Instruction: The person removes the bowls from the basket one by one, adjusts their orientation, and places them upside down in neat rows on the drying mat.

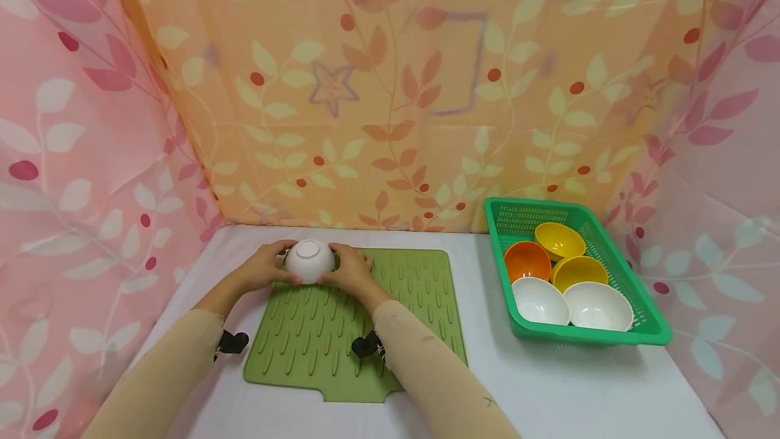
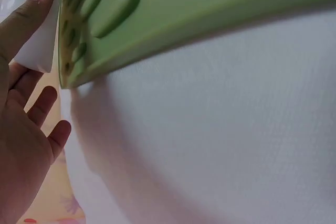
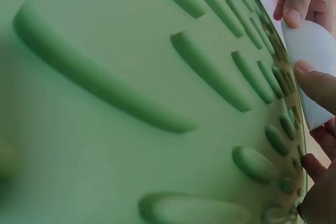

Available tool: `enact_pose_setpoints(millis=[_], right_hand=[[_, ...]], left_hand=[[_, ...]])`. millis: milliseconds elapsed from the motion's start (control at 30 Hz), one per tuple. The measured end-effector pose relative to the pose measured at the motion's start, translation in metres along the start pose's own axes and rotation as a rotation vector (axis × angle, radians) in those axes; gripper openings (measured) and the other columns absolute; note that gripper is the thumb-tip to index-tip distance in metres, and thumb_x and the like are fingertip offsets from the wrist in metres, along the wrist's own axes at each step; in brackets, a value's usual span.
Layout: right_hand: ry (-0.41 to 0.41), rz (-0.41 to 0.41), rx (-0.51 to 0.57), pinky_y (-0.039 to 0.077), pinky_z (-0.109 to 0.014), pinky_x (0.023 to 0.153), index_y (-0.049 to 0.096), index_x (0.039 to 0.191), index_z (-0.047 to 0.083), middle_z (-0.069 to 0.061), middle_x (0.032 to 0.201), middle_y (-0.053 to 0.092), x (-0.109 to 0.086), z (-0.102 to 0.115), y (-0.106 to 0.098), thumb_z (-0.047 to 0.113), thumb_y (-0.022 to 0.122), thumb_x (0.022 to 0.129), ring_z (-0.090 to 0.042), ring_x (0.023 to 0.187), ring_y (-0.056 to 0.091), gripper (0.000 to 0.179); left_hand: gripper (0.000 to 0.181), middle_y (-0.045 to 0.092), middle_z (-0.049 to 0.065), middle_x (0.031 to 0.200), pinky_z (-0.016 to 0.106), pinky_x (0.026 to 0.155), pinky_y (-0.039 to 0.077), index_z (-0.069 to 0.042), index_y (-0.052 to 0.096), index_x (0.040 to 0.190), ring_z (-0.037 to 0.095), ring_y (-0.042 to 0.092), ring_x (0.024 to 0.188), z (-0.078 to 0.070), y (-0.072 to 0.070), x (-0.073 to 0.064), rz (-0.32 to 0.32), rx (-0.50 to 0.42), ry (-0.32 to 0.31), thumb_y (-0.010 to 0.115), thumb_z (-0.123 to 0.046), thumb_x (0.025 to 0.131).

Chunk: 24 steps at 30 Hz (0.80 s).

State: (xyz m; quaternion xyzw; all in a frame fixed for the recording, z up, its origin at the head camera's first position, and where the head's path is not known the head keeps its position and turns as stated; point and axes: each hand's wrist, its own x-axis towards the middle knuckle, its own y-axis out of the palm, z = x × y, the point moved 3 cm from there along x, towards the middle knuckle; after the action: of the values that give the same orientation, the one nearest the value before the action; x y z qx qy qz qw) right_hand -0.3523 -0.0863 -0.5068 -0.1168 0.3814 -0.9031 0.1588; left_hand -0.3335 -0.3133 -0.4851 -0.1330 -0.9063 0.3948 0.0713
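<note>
A white bowl [image 1: 309, 264] is upside down, its foot ring facing up, at the far left part of the green ribbed mat [image 1: 317, 337]. My left hand [image 1: 263, 268] grips its left side, thumb at the near rim and fingers round the far side. From the right, my right hand [image 1: 353, 269] holds the same bowl in a like manner. In the right wrist view both thumbs press on the bowl's [image 3: 312, 51] white wall. Whether the rim touches the mat cannot be told.
A green plastic basket [image 1: 652, 336] stands on the right of the white-covered table [image 1: 487, 371]. Inside are an orange bowl [image 1: 527, 261], two yellow bowls [image 1: 559, 241] and two white bowls [image 1: 600, 307]. Patterned cloth walls [image 1: 390, 87] enclose the back and sides.
</note>
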Motion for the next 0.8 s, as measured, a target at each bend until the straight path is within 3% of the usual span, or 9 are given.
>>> enact_pose_setpoints(millis=[233,500,800], right_hand=[[-0.013,-0.026,-0.049,0.022,-0.055,0.107,0.057,0.146,0.026,0.003,0.144,0.061,-0.0017,0.0002,0.0059,0.045,0.089,0.077,-0.026,0.126,0.049,0.079],[-0.01,-0.044,-0.026,0.021,-0.055,0.109,0.055,0.148,0.025,0.002,0.147,0.059,-0.0043,0.0005,0.0094,0.042,0.09,0.078,-0.027,0.129,0.047,0.08],[-0.017,-0.038,-0.047,0.019,-0.055,0.113,0.053,0.149,0.027,0.003,0.148,0.058,-0.0058,0.0008,0.0084,0.044,0.088,0.079,-0.026,0.132,0.047,0.08]], left_hand=[[0.09,0.056,0.025,0.143,0.068,0.112,0.031,0.001,0.049,0.146,0.047,0.047,0.136,0.0036,0.0041,-0.0005,0.036,0.002,-0.012,0.094,-0.03,0.074],[0.094,0.053,0.027,0.146,0.069,0.113,0.028,0.002,0.047,0.148,0.049,0.043,0.14,0.0046,0.0024,0.0003,0.057,0.02,-0.024,0.094,-0.031,0.074],[0.101,0.047,0.029,0.151,0.064,0.112,0.035,0.004,0.041,0.151,0.05,0.043,0.14,0.0045,0.0029,0.0038,0.08,0.028,-0.045,0.093,-0.034,0.074]])
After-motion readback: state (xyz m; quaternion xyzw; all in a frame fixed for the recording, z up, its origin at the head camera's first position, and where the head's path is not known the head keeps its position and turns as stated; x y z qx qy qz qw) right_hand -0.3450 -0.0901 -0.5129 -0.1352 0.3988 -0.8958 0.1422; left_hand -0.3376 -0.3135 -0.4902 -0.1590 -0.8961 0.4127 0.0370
